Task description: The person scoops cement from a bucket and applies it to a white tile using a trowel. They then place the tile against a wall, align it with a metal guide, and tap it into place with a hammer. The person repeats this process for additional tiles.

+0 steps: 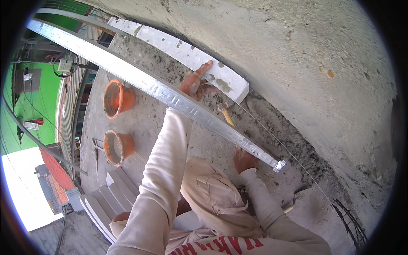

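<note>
A row of whitish concrete blocks [170, 46] lies along the foot of the rough wall, its top spotted with mortar. My left hand [192, 83] grips the near edge of the end block, one digit over its top and the others lower, in shadow. A long silvery metal bar [140, 80] crosses the view above both forearms and hides my left wrist. Under the bar's lower right part is my right hand [245, 161], low over the mortar-covered ground; its fingers are partly hidden. Between the hands lies a hammer [228, 117] with a yellow handle.
Two orange buckets [127, 98] with grey residue stand at the left, a trowel-like tool [96, 155] beside the nearer one. Pale blocks [112, 191] are stacked below them. A taut string [280, 142] runs from the end block toward dark rebar [350, 223] at lower right.
</note>
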Available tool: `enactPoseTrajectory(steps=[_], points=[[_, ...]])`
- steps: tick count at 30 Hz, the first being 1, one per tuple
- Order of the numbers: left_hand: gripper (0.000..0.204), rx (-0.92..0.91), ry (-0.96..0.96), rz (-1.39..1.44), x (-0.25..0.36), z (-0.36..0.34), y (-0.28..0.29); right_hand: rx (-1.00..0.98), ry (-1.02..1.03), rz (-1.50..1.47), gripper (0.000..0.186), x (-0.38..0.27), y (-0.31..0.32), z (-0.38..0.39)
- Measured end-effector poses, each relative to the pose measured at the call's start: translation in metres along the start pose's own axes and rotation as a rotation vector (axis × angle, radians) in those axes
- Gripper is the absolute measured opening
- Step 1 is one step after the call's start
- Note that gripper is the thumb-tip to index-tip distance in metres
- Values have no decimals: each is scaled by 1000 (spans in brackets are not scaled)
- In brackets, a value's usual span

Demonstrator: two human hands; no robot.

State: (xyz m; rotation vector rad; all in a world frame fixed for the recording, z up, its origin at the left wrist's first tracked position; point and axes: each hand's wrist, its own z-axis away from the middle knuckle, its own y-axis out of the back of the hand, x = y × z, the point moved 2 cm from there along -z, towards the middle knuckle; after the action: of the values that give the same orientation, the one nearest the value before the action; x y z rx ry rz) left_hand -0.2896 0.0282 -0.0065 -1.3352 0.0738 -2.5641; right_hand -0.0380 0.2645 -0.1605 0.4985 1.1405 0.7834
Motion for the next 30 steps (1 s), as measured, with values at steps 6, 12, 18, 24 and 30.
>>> enactPoseTrajectory(steps=[6, 12, 18, 24, 30], points=[[69, 39, 2, 11, -1, 1, -4, -68, -5, 59, 49, -10, 8, 1], [64, 3, -14, 64, 0, -5, -5, 119, -38, 76, 51, -8, -3, 6], [63, 39, -1, 67, -3, -8, -1, 21, 3, -10, 48, -10, 12, -1], [62, 77, -4, 46, 1, -8, -2, 46, -19, -79, 46, -21, 10, -7], [73, 152, -70, 38, 7, -1, -8, 117, 100, -56, 44, -35, -7, -16]])
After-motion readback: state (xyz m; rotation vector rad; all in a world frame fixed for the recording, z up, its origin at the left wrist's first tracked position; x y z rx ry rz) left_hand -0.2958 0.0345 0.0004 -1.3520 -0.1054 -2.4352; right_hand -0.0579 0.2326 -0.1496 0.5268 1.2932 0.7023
